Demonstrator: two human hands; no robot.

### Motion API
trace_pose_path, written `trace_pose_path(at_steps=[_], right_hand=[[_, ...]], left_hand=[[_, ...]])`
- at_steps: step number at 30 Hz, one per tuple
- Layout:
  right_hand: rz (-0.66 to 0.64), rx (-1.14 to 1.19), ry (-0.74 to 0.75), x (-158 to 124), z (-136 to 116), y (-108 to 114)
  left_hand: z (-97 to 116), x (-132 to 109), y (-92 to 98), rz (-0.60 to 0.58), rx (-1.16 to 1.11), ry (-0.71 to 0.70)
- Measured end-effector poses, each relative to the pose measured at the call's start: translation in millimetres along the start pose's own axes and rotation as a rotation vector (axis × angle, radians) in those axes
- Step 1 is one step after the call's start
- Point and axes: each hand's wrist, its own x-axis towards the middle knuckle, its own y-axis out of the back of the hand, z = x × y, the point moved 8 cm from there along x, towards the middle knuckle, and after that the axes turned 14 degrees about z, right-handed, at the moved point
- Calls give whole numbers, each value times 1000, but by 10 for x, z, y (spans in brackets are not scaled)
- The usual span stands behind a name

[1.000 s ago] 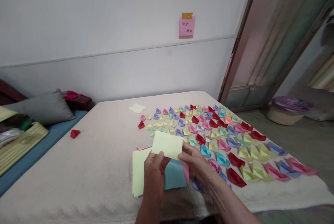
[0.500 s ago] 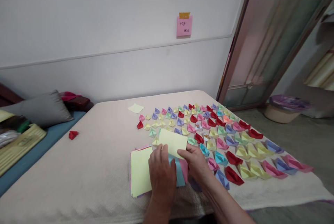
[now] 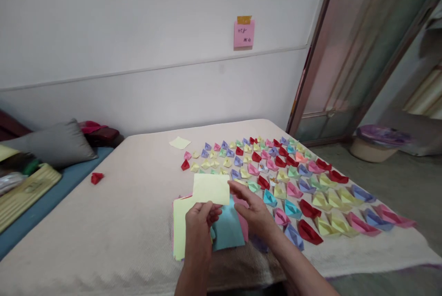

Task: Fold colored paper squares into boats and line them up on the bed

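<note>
Between the thumb and fingers of my left hand [image 3: 200, 224] is a pale yellow sheet of paper [image 3: 210, 188], gripped along its lower edge and held up as a landscape rectangle. My right hand [image 3: 253, 211] is open beside the sheet's right edge, thumb apart from the fingers; whether a fingertip touches the paper I cannot tell. Beneath both hands lies a stack of coloured paper, with a yellow sheet [image 3: 181, 231] on the left and a blue sheet [image 3: 229, 227] on the right. My left hand and wrist hide part of it.
Rows of folded paper boats [image 3: 309, 232] in several colours cover the right side of the bed [image 3: 131, 222]. A loose yellow sheet [image 3: 180, 142] lies near the wall, and a red folded piece [image 3: 97, 177] at left. A grey pillow [image 3: 65, 144] is further left.
The yellow sheet has moved left and now lies level. My left hand has turned to grip its lower edge, while my right hand has let go and opened.
</note>
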Motion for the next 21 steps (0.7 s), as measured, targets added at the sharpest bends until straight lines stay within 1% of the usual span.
trace_pose_path(at_steps=[3,5,9,14,21], right_hand=[[-82,41,-22,-28,37,-85],[-82,59,-54,-30,47,-96],[-24,61,-165,-7,75,-49],[34,126,-223,14,45,-9],[222,216,-333,-26,129,29]], left_hand=[[2,-26,-26,-68,81,13],[15,-39,-40,-101,143,-1],[60,-45,-42,-92,218,-50],[46,-79,-98,-138,238,-52],[12,-136,-177,-182,243,-44]])
